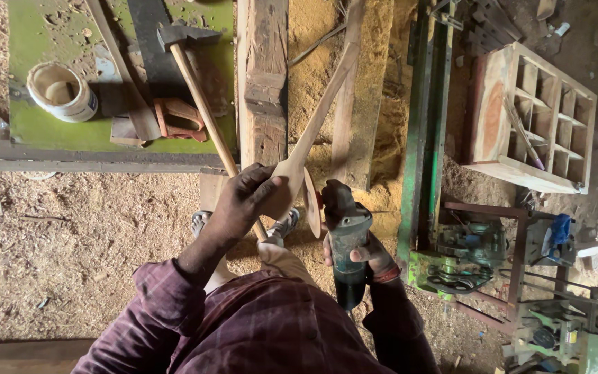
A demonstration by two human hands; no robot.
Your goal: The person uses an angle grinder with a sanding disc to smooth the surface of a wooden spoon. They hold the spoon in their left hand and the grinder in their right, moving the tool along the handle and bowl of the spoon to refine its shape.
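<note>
While gripped: wooden spoon (304,142), grinder (346,239).

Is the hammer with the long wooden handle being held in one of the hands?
No: the hammer lies untouched, while the left hand holds a wooden spoon and the right hand an angle grinder.

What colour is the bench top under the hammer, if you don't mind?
Green, showing best in the head view: bench top, hammer.
</note>
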